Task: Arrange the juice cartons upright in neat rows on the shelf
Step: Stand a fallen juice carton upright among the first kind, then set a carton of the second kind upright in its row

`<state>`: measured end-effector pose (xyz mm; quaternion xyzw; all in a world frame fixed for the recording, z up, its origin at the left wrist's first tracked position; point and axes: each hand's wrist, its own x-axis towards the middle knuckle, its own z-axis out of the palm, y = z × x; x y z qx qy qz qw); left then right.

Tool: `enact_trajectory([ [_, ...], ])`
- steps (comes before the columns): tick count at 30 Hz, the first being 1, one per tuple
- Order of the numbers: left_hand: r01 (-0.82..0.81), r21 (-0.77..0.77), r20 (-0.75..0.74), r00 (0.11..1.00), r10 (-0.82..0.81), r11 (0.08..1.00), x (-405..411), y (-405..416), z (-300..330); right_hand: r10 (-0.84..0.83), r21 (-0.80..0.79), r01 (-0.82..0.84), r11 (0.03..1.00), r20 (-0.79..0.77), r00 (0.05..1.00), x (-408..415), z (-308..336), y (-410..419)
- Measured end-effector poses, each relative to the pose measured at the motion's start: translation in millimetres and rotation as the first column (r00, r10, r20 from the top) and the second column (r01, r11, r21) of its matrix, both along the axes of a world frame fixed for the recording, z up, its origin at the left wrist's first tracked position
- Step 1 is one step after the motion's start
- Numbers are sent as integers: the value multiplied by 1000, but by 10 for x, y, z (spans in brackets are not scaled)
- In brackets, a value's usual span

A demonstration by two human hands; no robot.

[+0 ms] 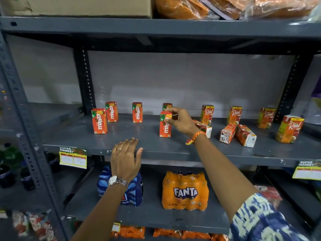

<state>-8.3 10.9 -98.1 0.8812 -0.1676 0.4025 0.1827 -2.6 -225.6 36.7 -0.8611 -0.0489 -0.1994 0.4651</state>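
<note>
On the grey middle shelf (173,146) several red Maaza cartons stand upright: one at the front left (99,121), two behind it (111,111) (137,112) and one partly hidden at the back (167,106). My right hand (180,120) grips the top of an upright Maaza carton (165,127) standing on the shelf. My left hand (126,158) rests flat on the shelf's front edge, holding nothing. Further right, orange Real cartons stand upright (207,114) (234,115) (265,118) (289,129). Three Real cartons lie on their sides (205,128) (227,133) (246,135).
A Fanta bottle pack (185,191) and a blue pack (133,192) sit on the shelf below. Yellow price tags (73,158) (307,170) hang from the shelf edge. A cardboard box (76,6) and plastic-wrapped goods (225,6) lie above. Steel uprights (85,80) frame the bay.
</note>
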Motion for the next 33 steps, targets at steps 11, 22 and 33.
enact_trajectory([
  [11,-3,-64,40,999,6,998,-21,-78,8,-449,-399,420,815,22,893,-279,110,-774],
  [22,205,18,166,965,-205,979,-238,-716,-12,-524,-569,324,756,-230,820,-349,77,-823],
  [33,224,-21,184,959,-216,974,-161,-722,-81,-18,646,99,757,-131,991,-755,-70,-984],
])
